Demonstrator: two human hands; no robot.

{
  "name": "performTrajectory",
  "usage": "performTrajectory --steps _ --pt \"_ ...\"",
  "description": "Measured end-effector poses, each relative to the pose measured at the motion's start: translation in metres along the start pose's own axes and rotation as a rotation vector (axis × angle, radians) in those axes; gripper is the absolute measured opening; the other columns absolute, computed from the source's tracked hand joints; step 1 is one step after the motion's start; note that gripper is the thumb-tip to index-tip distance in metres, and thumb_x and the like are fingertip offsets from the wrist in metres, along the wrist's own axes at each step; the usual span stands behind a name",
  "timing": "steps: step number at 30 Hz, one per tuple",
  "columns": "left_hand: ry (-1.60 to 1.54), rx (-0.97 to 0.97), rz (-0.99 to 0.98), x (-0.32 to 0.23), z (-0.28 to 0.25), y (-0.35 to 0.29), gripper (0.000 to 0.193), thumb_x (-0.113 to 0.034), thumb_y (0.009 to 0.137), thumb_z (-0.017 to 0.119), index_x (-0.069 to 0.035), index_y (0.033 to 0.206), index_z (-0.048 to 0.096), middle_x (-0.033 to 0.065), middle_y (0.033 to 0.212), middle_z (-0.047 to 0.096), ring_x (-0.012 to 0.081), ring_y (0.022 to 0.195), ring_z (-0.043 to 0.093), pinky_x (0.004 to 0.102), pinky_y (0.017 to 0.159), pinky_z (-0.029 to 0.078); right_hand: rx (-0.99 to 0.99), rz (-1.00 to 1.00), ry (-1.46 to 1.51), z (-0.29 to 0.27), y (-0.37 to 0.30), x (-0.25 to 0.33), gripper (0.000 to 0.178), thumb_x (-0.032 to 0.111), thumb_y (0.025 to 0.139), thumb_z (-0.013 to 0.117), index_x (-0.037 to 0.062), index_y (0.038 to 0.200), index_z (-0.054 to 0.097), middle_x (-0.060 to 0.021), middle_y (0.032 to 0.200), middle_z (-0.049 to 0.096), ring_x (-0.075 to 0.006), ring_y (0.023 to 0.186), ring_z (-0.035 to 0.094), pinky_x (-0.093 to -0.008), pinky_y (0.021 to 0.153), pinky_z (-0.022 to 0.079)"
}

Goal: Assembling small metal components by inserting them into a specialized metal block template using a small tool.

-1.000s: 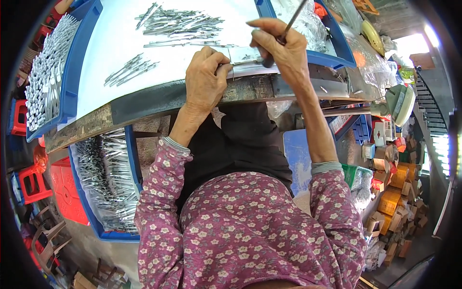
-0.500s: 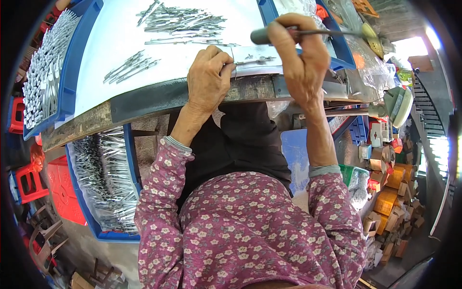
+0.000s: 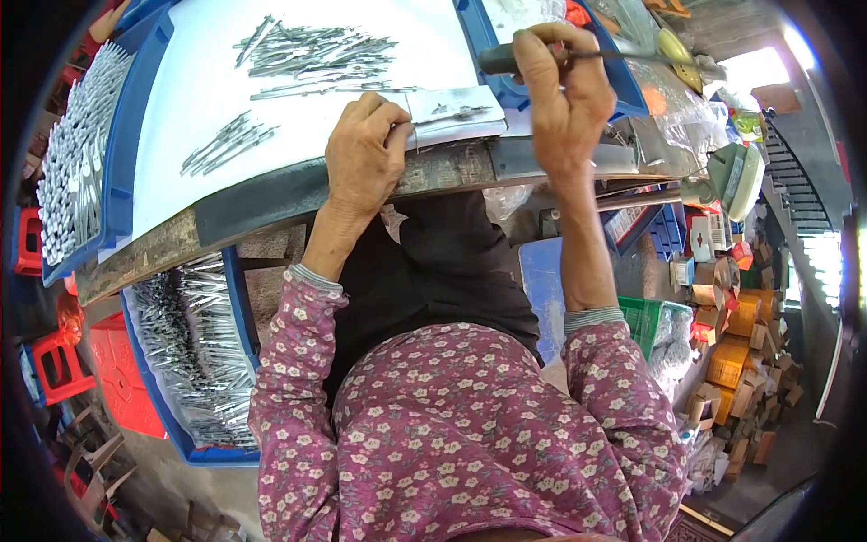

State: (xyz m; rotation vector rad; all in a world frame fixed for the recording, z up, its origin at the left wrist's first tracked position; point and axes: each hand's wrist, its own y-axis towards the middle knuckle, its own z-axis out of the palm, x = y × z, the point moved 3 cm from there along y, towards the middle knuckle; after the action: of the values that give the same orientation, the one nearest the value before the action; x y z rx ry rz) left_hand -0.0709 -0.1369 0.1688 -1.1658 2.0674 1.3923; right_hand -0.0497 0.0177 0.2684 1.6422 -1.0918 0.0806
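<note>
Two hands observed: left hand (image 3: 368, 149), fingers curled, at the white block (image 3: 461, 126) along the table edge (image 3: 262, 210), hold hidden; right hand (image 3: 571, 104) raised, fingers wrapped round a dark-handled tool (image 3: 498, 60), shaft pointing right.

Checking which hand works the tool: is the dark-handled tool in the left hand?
No, the right hand grips the dark-handled tool.

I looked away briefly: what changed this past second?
The right hand moved rightward, swinging the dark-handled tool from slanting up the picture to nearly across it, handle leftward. The left hand stayed at the bench edge; both piles of metal pieces look unchanged.
</note>
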Motion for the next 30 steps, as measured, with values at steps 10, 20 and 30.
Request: performTrajectory --steps 10,20,30 --pt "0.045 0.077 -0.020 -0.003 0.002 0.007 0.006 -0.004 0.071 0.064 -0.003 0.076 0.061 0.0081 0.076 0.054 0.0267 0.077 0.055 0.0351 0.067 0.045 0.175 0.389 -0.099 -0.017 -0.023 -0.050 0.031 0.029 0.088 0.057 -0.0016 0.087 0.057 -0.0089 0.062 0.063 -0.0143 0.056 0.058 -0.0297 0.053 0.045" --pt "0.236 0.125 0.235 -0.016 0.022 0.016 0.009 0.000 0.071 0.063 -0.002 0.078 0.058 0.0096 0.076 0.052 0.0277 0.077 0.053 0.0357 0.066 0.044 0.195 0.121 -0.533 -0.052 0.014 -0.088 0.014 0.016 0.081 0.052 0.0038 0.087 0.056 -0.0202 0.070 0.060 -0.0379 0.068 0.059 -0.0437 0.062 0.044" --pt "0.143 -0.036 0.038 0.015 -0.047 0.004 0.002 -0.001 0.078 0.059 -0.001 0.080 0.058 0.0118 0.079 0.054 0.0267 0.076 0.054 0.0343 0.067 0.043 0.557 0.063 -0.819 -0.045 0.031 -0.158 0.021 0.005 0.069 0.052 0.0029 0.088 0.063 -0.0224 0.083 0.060 -0.0387 0.081 0.060 -0.0456 0.071 0.047"
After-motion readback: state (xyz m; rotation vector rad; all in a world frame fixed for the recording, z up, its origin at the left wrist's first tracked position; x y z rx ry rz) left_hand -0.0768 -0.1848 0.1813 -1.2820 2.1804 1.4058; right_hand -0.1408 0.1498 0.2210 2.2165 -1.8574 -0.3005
